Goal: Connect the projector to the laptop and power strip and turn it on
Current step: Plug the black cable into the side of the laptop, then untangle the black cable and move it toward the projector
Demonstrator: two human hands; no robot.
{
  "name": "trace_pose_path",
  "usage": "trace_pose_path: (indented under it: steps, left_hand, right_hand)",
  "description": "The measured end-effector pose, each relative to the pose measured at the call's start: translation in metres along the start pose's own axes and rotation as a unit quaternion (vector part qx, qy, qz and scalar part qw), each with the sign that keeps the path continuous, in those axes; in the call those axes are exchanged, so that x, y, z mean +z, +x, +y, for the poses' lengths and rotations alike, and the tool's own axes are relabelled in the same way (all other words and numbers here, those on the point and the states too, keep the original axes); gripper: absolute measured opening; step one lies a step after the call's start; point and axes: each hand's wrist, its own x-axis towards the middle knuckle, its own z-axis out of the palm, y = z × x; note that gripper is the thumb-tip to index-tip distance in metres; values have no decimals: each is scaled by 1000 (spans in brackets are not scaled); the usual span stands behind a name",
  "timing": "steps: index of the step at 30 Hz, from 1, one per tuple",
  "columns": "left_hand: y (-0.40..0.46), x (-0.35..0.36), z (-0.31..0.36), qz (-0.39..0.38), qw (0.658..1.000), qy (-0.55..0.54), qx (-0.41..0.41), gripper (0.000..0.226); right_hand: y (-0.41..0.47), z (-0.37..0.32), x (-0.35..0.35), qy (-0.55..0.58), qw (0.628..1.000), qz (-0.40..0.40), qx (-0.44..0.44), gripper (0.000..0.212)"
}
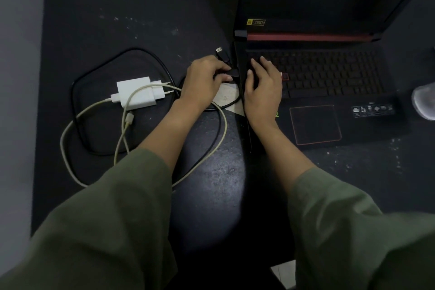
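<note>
The left hand (204,77) pinches a black cable plug (231,72) in its grip at the laptop (329,92) edge; just beyond, the right hand (262,88) rests flat, released, on the keyboard.

head view — worn high, facing forward-down | close over table (106,26) | single view only

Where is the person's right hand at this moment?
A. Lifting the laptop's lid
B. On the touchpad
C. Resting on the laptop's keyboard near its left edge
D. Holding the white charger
C: the right hand lies flat on the keys at the left edge of the laptop.
</note>
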Motion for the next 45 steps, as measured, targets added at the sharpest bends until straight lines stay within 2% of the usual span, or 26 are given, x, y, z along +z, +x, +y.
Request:
trace_pose_path:
  steps: [18, 22, 25, 28, 33, 35, 38, 41, 45]
  left_hand:
    - [-4, 8, 8, 42, 998, 22, -34, 22]
    - [-2, 6, 14, -8, 998, 55, -40, 26]
    - [-6, -3, 15, -37, 997, 55, -32, 43]
    - [-24, -20, 13, 8, 999, 42, -16, 54]
    - [-62, -46, 8, 66, 996, 61, -14, 40]
    - [-74, -54, 9, 88, 994, 70, -5, 32]
    - [-92, -63, 12, 109, 991, 71, -42, 26]
    - [-110, -72, 12, 99, 989, 86, -72, 25]
    - [-131, -80, 12, 87, 989, 85, -86, 25]
  right_hand:
    - [-1, 0, 1, -4, 1000, 5, 2, 35]
    - [-1, 1, -1, 14, 1000, 8, 4, 35]
    - [-3, -1, -4, 42, 999, 15, 3, 32]
    - [-8, -3, -12, 73, 997, 22, 2, 27]
    - [-39, -9, -25, 119, 992, 17, -37, 21]
    - [-54, -16, -26, 126, 990, -12, -65, 20]
    - [-65, -25, -23, 96, 981, -125, -110, 25]
    - [-66, -33, -19, 24, 969, -232, -84, 33]
    - [-69, -37, -19, -43, 953, -292, -66, 38]
